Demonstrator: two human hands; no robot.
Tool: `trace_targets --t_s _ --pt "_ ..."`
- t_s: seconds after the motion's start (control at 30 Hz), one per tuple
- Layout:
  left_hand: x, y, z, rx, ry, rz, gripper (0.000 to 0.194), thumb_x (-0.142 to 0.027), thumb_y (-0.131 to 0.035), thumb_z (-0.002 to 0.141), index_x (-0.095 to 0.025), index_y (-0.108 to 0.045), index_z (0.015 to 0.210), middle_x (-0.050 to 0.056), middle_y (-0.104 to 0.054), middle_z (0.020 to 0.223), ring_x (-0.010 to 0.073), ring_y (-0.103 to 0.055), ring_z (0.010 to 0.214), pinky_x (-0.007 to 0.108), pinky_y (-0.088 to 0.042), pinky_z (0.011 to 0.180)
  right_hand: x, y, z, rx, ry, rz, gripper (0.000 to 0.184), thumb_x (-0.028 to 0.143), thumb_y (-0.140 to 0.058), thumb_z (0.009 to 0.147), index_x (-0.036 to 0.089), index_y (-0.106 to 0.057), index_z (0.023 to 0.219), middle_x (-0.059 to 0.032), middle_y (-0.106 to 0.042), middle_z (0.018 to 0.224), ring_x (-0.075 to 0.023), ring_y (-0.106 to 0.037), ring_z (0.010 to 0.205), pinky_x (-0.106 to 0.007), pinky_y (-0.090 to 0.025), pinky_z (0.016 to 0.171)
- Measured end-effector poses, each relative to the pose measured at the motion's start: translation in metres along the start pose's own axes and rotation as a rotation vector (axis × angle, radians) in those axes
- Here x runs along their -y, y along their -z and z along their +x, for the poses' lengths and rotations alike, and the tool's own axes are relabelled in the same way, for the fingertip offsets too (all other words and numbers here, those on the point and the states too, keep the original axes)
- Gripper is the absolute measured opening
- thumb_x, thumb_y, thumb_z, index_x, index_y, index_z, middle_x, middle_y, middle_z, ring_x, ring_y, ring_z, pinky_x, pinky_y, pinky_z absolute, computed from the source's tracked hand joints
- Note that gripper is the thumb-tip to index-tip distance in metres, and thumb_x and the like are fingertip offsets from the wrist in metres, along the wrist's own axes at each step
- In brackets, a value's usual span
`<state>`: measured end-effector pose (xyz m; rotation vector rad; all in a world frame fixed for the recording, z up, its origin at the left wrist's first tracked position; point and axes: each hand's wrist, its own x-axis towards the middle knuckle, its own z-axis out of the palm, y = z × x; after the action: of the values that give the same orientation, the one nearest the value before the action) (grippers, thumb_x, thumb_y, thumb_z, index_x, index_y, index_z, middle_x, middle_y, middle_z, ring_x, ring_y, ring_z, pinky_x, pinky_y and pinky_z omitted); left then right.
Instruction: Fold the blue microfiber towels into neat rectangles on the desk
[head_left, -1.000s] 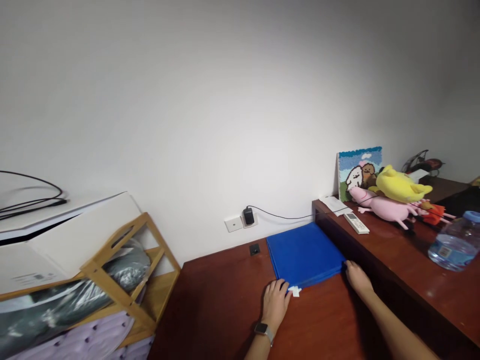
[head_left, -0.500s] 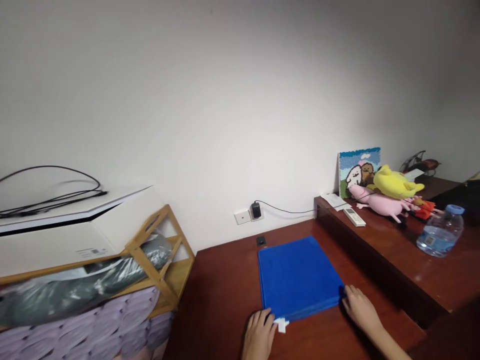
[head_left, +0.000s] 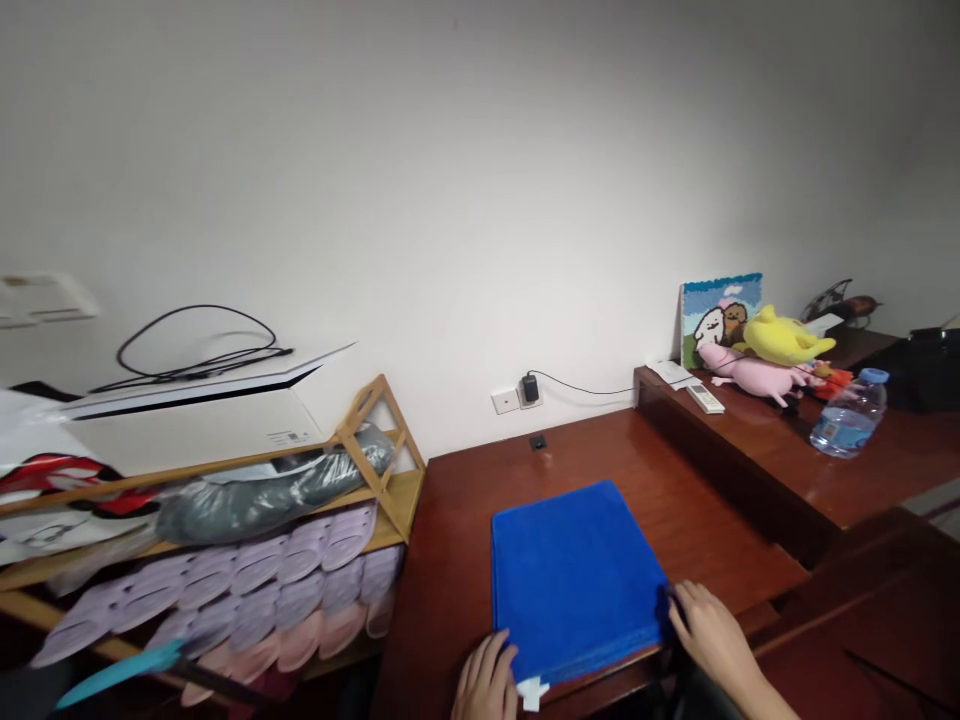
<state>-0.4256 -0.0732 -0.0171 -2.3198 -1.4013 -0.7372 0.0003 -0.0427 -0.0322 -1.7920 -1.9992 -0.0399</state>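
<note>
A blue towel [head_left: 574, 585], folded into a thick, flat square, lies near the front edge of the desk. Its layers show along the left and near sides, and a white label [head_left: 532, 692] sticks out at the near left corner. My left hand [head_left: 487, 680] grips that corner, fingertips over the edge and thumb hidden. At the near right corner, my right hand [head_left: 705, 625] closes its fingers on the towel's side.
The reddish-brown desk [head_left: 465, 500] meets a raised ledge on the right holding a water bottle [head_left: 851, 415], plush toys [head_left: 765, 375] and a remote control [head_left: 706, 399]. A wooden rack [head_left: 394, 500] with lilac slippers [head_left: 270, 560] stands left. A charger [head_left: 530, 387] is plugged into the wall.
The towel has slid across the desk toward me, away from the wall, with both hands staying at its near corners. My view has shifted, showing more of the rack.
</note>
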Motion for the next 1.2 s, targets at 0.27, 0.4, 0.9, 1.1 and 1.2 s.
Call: trace_targets --t_s 0.27,0.4,0.9,1.1,1.2 --pt "-0.094 -0.044 0.112 0.301 0.104 -0.156 0.052 -0.042 -0.039 0.107 -0.025 -0.050 0.155 0.006 -0.051 0.161 0.0267 -0.046 0.149 0.050 -0.041 0.123 0.039 -0.016 0.045 0.140 -0.067 0.022 0.065 0.047 -0.028 0.105 0.013 -0.045 0.158 -0.0115 -0.044 0.163 -0.0285 -0.037 0.153 -0.050 -0.032 0.126" --pt "-0.090 -0.064 0.092 0.351 0.172 -0.116 0.059 -0.049 -0.035 0.107 -0.024 -0.042 0.160 0.006 -0.041 0.166 0.0283 -0.038 0.153 0.053 -0.037 0.124 0.035 -0.032 0.026 0.218 -0.081 0.039 0.066 0.049 -0.024 0.106 0.018 -0.036 0.163 -0.0053 -0.035 0.168 -0.0259 -0.028 0.157 -0.050 -0.027 0.128" --pt "-0.194 -0.094 0.162 0.500 0.087 -0.335 0.065 -0.051 -0.019 0.108 -0.020 -0.030 0.165 0.005 -0.030 0.171 0.0215 -0.024 0.159 0.046 -0.023 0.131 0.029 -0.029 0.022 0.262 -0.027 -0.005 0.064 0.037 -0.030 0.104 0.021 -0.028 0.165 -0.0033 -0.026 0.171 -0.0252 -0.019 0.160 -0.048 -0.021 0.130" --pt "-0.082 -0.068 0.083 0.398 0.375 -0.056 0.066 -0.049 -0.028 0.107 -0.015 -0.035 0.163 0.011 -0.033 0.169 0.0290 -0.029 0.157 0.053 -0.029 0.128 0.029 -0.034 0.023 0.212 -0.079 0.027 0.065 0.045 -0.021 0.107 0.018 -0.031 0.165 -0.0038 -0.032 0.169 -0.0249 -0.025 0.158 -0.049 -0.023 0.129" --pt "-0.035 -0.055 0.046 0.373 0.543 0.062 0.068 -0.047 -0.027 0.107 -0.009 -0.033 0.162 0.015 -0.035 0.167 0.0295 -0.032 0.156 0.051 -0.030 0.127 0.030 -0.032 0.023 0.227 -0.088 0.019 0.065 0.045 -0.021 0.106 0.018 -0.032 0.164 -0.0034 -0.032 0.169 -0.0251 -0.025 0.158 -0.049 -0.023 0.129"
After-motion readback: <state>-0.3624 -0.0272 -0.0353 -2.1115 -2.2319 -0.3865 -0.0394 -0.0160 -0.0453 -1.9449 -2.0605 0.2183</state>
